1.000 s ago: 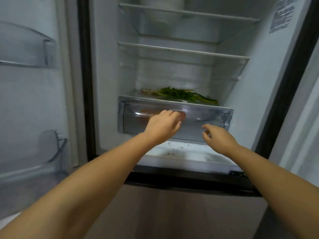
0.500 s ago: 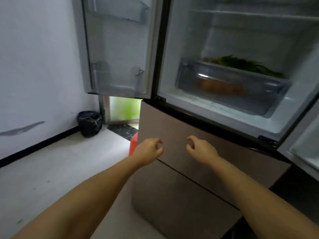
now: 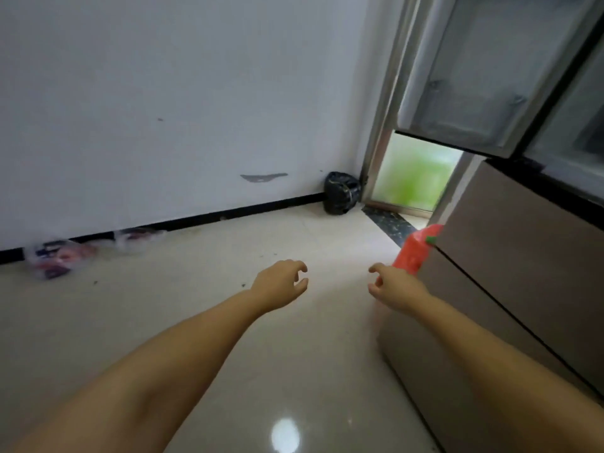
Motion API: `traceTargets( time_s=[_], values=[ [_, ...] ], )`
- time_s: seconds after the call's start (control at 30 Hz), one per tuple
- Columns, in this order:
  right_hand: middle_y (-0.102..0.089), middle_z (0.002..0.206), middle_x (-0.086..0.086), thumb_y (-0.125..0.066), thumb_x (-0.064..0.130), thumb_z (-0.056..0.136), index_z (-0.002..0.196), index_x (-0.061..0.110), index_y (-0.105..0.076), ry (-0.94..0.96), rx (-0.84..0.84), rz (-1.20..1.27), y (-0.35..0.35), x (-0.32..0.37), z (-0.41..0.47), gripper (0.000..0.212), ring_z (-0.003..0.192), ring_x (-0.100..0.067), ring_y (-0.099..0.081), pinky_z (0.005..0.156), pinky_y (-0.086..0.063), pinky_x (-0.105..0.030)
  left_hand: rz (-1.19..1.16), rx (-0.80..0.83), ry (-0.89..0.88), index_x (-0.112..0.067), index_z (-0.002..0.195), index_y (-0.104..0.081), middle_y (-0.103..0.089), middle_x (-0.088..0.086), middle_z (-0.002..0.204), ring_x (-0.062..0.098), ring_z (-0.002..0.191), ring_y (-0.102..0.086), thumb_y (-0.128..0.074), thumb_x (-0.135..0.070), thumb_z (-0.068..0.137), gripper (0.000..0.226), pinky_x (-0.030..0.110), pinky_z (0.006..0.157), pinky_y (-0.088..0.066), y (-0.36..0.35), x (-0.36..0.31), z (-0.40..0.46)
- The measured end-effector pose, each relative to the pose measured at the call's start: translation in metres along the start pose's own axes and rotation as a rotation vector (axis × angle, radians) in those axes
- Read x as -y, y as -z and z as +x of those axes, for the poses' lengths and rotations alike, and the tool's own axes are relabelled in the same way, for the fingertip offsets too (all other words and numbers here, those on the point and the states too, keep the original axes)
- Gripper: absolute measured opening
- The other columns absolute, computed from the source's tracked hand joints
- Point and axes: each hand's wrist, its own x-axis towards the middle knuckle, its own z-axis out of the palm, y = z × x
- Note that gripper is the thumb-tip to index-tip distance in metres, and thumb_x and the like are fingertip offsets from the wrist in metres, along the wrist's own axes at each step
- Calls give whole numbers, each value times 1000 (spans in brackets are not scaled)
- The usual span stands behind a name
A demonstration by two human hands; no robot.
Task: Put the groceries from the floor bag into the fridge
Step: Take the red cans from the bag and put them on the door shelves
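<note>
My left hand (image 3: 281, 284) and my right hand (image 3: 394, 287) hover over the pale floor, both empty with fingers loosely curled. A red bag (image 3: 413, 250) with a green spot sits on the floor against the fridge's brown lower front (image 3: 510, 273), just beyond my right hand. The fridge's open door (image 3: 464, 80) with its clear shelves hangs at the upper right. Two clear plastic bags with red and blue contents lie by the wall at far left, one bag (image 3: 55, 256) blurred, the other bag (image 3: 140, 238) further right.
A tied black rubbish bag (image 3: 341, 192) sits in the corner by a door frame and a frosted green-lit pane (image 3: 415, 178). A white wall with a black skirting strip (image 3: 228, 212) runs along the left.
My view has swung left and down from the fridge's drawer to the floor. Both hands left the drawer front and now hang empty over the floor.
</note>
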Motion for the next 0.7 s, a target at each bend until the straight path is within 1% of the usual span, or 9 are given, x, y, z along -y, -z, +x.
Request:
traceTargets(
  time_s=[0.07,0.17,0.2,0.3,0.37,0.43,0.57,0.63,0.7],
  values=[
    [-62,117,-4,-47,38,93,133,21,-45,88,35,-8,-21,63,3,44,105,-24,-58,89,-49,-36,8,-18,113,-21,126,-52,-62,0,113,17,99,-58,-45,-37,95,36,32,81,-50,22,59,-48],
    [-63,115,-5,-45,38,95,132,20,-46,205,84,7,-63,166,-3,41,99,-22,-60,83,-49,-34,25,-33,296,-19,126,-53,-63,1,112,19,98,-59,-45,-35,95,35,32,81,-48,59,147,-135],
    [-62,116,-4,-44,39,96,132,20,-46,252,112,1,-81,209,-5,41,100,-21,-60,83,-49,-34,34,-45,369,-19,125,-53,-63,2,112,19,98,-59,-45,-35,95,35,33,81,-48,76,180,-173],
    [-61,122,-5,-43,38,96,132,19,-47,361,187,-14,-118,304,-14,41,106,-22,-59,87,-48,-33,51,-90,521,-16,125,-54,-63,4,110,20,94,-58,-45,-31,95,34,31,80,-47,112,243,-255],
    [-60,125,-5,-42,38,96,132,19,-47,448,223,-33,-139,372,-24,41,110,-23,-57,90,-48,-34,40,-121,633,-14,125,-54,-63,6,108,18,89,-56,-46,-28,96,33,29,77,-44,138,280,-310],
    [-58,127,-5,-41,38,97,133,20,-46,540,233,-55,-154,431,-33,40,112,-23,-57,91,-46,-35,24,-159,726,-13,124,-54,-63,6,103,19,87,-57,-47,-26,95,33,29,78,-45,157,313,-349],
    [-58,127,-7,-42,36,97,134,19,-45,666,257,-106,-172,513,-31,40,112,-25,-57,90,-48,-37,-23,-219,818,-14,122,-55,-61,4,97,22,89,-59,-48,-26,94,31,32,80,-47,173,359,-382],
    [-58,127,-7,-42,36,98,134,18,-45,687,275,-136,-176,539,-16,40,111,-26,-57,90,-48,-37,-41,-213,824,-14,121,-56,-59,3,95,21,89,-59,-47,-26,94,31,32,80,-46,173,378,-378],
    [-58,127,-7,-42,36,98,134,18,-44,690,288,-160,-180,560,7,41,111,-26,-57,91,-48,-37,-63,-197,825,-15,121,-55,-60,5,99,22,91,-58,-47,-27,94,31,32,81,-46,171,399,-368]
  ],
)
